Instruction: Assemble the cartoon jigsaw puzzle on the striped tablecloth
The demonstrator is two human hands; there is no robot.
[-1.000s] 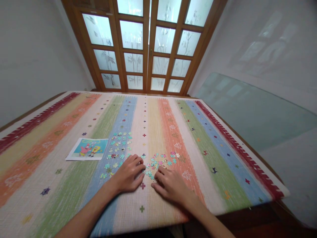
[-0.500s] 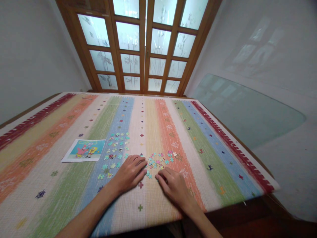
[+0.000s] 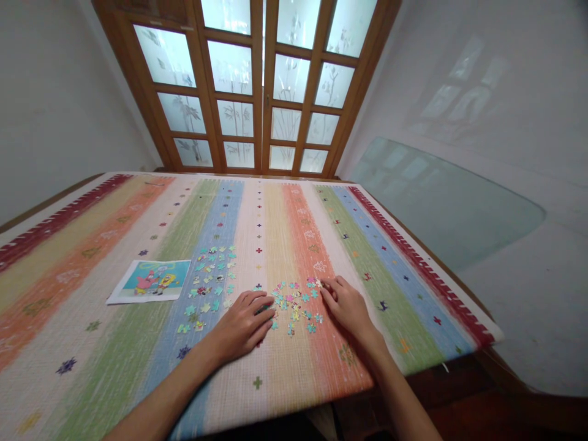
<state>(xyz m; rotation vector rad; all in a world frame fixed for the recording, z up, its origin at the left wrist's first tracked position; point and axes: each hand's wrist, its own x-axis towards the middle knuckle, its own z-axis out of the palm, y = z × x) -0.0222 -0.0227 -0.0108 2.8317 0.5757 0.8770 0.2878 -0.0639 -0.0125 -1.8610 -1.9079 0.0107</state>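
A loose pile of small jigsaw pieces [image 3: 294,299], teal, pink and yellow, lies on the striped tablecloth between my hands. My left hand [image 3: 247,324] rests palm down at the pile's left edge, fingers bent and slightly apart, with teal pieces by its fingertips; what lies beneath it is hidden. At the upper right of the pile, my right hand [image 3: 346,306] has thumb and index finger drawn in at a pale jigsaw piece [image 3: 318,283]. More jigsaw pieces [image 3: 215,277], spaced out in rough rows, lie on the blue stripe left of the pile.
A printed cartoon picture [image 3: 154,280] lies flat left of the spread pieces. The striped tablecloth [image 3: 257,404] covers the table, whose near edge is close to my forearms. Beyond stand wooden doors with frosted panes [image 3: 236,119]; a glass panel [image 3: 441,196] is at the right wall.
My right hand has moved away and to the right, from the pile's near side to the pale piece, uncovering several pieces. My left hand stays almost still. The view has shifted slightly.
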